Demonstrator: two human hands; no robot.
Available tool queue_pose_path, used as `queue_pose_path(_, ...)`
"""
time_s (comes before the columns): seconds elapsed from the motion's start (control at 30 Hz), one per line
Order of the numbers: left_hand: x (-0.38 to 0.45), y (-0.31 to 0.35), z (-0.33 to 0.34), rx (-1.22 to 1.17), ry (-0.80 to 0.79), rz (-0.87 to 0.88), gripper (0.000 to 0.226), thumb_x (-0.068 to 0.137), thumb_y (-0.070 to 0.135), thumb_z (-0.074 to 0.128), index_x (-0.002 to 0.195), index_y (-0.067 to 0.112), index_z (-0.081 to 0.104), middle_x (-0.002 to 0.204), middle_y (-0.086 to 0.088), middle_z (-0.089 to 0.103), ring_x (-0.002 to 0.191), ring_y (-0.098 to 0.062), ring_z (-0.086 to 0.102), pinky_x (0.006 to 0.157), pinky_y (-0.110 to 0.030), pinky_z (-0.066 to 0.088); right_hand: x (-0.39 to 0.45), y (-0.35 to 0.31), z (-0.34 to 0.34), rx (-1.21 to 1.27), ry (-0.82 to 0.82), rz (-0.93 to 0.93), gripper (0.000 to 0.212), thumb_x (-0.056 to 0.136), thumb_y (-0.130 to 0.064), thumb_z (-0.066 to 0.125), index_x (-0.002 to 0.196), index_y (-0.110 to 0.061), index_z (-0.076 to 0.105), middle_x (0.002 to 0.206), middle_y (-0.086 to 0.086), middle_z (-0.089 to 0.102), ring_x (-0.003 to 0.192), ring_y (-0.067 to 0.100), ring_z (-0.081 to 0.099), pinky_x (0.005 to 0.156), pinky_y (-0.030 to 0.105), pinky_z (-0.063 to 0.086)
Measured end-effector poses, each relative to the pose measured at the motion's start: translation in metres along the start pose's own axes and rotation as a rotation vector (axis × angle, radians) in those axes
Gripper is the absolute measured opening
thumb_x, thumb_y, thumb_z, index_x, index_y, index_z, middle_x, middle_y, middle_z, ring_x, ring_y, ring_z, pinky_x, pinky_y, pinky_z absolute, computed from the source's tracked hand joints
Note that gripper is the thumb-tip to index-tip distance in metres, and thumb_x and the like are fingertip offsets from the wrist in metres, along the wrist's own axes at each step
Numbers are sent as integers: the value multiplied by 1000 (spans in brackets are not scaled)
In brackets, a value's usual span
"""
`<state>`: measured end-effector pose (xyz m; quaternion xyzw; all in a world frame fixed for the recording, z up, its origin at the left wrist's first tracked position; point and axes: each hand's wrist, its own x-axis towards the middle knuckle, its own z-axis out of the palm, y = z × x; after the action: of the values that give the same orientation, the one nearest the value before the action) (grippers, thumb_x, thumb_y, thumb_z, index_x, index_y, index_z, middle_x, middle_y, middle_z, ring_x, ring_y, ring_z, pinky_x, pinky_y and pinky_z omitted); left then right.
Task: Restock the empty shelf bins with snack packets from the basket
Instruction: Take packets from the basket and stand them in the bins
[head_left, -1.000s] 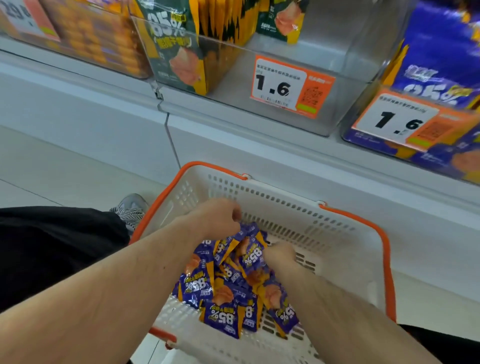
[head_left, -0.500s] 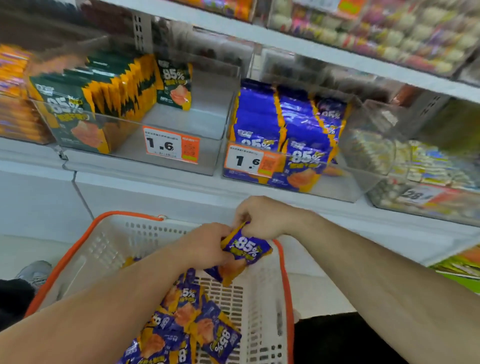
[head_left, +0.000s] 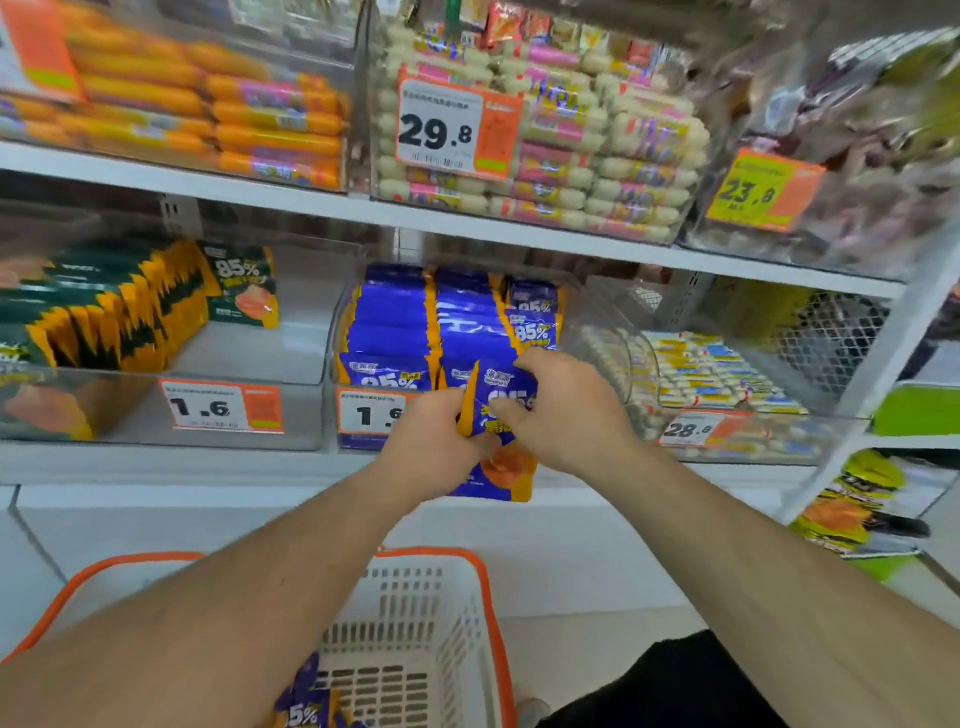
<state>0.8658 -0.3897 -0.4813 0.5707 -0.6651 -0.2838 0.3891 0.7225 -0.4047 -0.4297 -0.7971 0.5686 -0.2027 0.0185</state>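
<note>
- Head view: left hand (head_left: 434, 447) and right hand (head_left: 566, 415) raised together in front of the middle shelf, both grasping one bunch of blue snack packets (head_left: 498, 467).
- Left hand curled round the left edge of the bunch, thumb on the front; right hand pinching the top right part, fingers bent over the upper edge.
- Lower end of the bunch hanging free below both hands, orange picture visible there.
- Just behind the hands: clear shelf bin (head_left: 358, 332) already holding rows of the same blue packets; price label (head_left: 371, 413) partly covered by the left hand.
- Left of the left hand: another clear bin (head_left: 311, 364) with green packets (head_left: 119, 306) on its left side, right part bare.
- Right of the right hand: bin with pale wrapped snacks (head_left: 717, 374).
- Below both forearms: white basket (head_left: 441, 623) with orange rim, some blue packets (head_left: 306, 712) lying inside near the left forearm.
- Above the hands: upper shelf (head_left: 260, 195) with orange sausages and pale rolls.
</note>
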Motion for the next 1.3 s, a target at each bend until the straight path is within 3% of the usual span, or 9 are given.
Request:
queue_pose_path(0.2, 26, 38, -2, 72, 80, 111, 13, 87, 29, 69, 88, 31, 57, 69, 18, 58, 62, 0, 55, 51, -10, 34, 6, 19, -21, 34, 274, -70, 37, 89, -32, 68, 119, -15, 57, 118, 3, 55, 107, 23, 54, 75, 28, 37)
queue_pose_path(0.3, 37, 47, -1, 101, 138, 200, 15, 88, 35, 68, 85, 29, 54, 71, 11, 57, 67, -7, 55, 54, -21, 41, 9, 29, -24, -25, 480, -180, 29, 82, -25, 70, 105, -11, 61, 105, 11, 58, 88, 36, 60, 69, 38, 48)
queue_pose_path(0.37, 46, 47, -2, 272, 150, 263, 23, 86, 40, 68, 104, 28, 60, 97, 6, 64, 92, -17, 60, 74, -33, 50, 12, 37, -28, -103, 638, -227, 26, 78, -24, 69, 99, -9, 63, 96, 12, 59, 76, 36, 60, 62, 38, 46)
queue_pose_path(0.4, 52, 44, -2, 431, 130, 255, 44, 85, 44, 69, 123, 27, 55, 120, 3, 61, 111, -20, 56, 89, -38, 48, 15, 42, -31, -130, 699, -227, 25, 78, -24, 68, 98, -9, 63, 95, 12, 59, 75, 36, 60, 60, 37, 45)
queue_pose_path(0.5, 64, 28, -7, 825, 30, 167, 85, 84, 59, 62, 151, 25, 24, 157, 2, 29, 143, -20, 27, 116, -44, 21, 30, 59, -35, -166, 755, -176, 25, 81, -20, 72, 99, -5, 63, 96, 16, 59, 75, 38, 59, 59, 36, 42)
queue_pose_path(0.63, 70, 9, -8, 960, -13, 143, 79, 89, 65, 50, 153, 30, 19, 160, 5, 24, 146, -19, 22, 117, -43, 19, 60, 75, -27, -208, 586, -103, 27, 85, -20, 70, 106, -5, 61, 104, 16, 57, 81, 40, 60, 63, 39, 44)
queue_pose_path(0.8, 66, 1, 1, 977, 114, 213, 75, 90, 66, 44, 152, 30, 22, 156, 7, 31, 144, -17, 27, 113, -38, 26, 109, 77, -9, -319, 151, 52, 33, 91, -25, 63, 120, -14, 53, 117, 10, 55, 102, 33, 58, 73, 38, 44)
queue_pose_path(1.0, 69, -6, 3, 976, 153, 245, 75, 90, 67, 42, 153, 31, 21, 156, 7, 31, 145, -16, 25, 114, -38, 23, 170, 95, 35, -304, -330, 182, 16, 90, -21, 62, 85, -9, 53, 89, 8, 60, 69, 20, 55, 60, 30, 44)
queue_pose_path(1.3, 73, -16, 7, 951, 214, 279, 73, 90, 65, 45, 151, 31, 25, 155, 7, 34, 145, -17, 26, 112, -38, 24, 208, 116, 81, -406, -504, 174, 19, 83, -25, 67, 94, -10, 63, 95, 7, 65, 83, 24, 61, 66, 30, 49)
